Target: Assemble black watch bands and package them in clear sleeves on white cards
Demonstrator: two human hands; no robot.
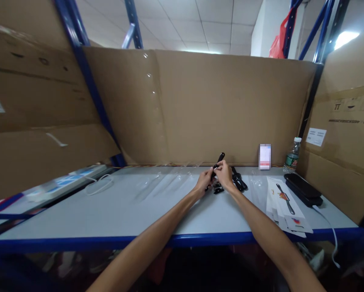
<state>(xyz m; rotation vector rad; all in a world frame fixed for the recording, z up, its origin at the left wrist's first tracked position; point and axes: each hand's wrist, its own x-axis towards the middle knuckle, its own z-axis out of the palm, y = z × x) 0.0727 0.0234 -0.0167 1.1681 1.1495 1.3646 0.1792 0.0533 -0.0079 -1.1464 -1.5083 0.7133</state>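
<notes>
My left hand (pixel 204 179) and my right hand (pixel 224 174) meet over the middle of the table. Between them is a slim black-handled tool (pixel 221 157), its rounded end pointing up and away from me; its lower part is hidden by my fingers. The left fingers wrap its lower portion, while the right fingers pinch it higher up. Just right of my hands lie several black-handled pieces (pixel 238 180) in a small heap. A few more dark, shiny bits lie under my hands, too small to name.
Clear plastic sleeves (pixel 176 176) lie left of my hands. To the right are printed cards (pixel 291 209) picturing a dark-handled utensil, a black device (pixel 303 190) with a white cable, a water bottle (pixel 292 157) and a blurred screen (pixel 265 157). A power strip (pixel 63 185) lies left; cardboard (pixel 230 109) walls the back.
</notes>
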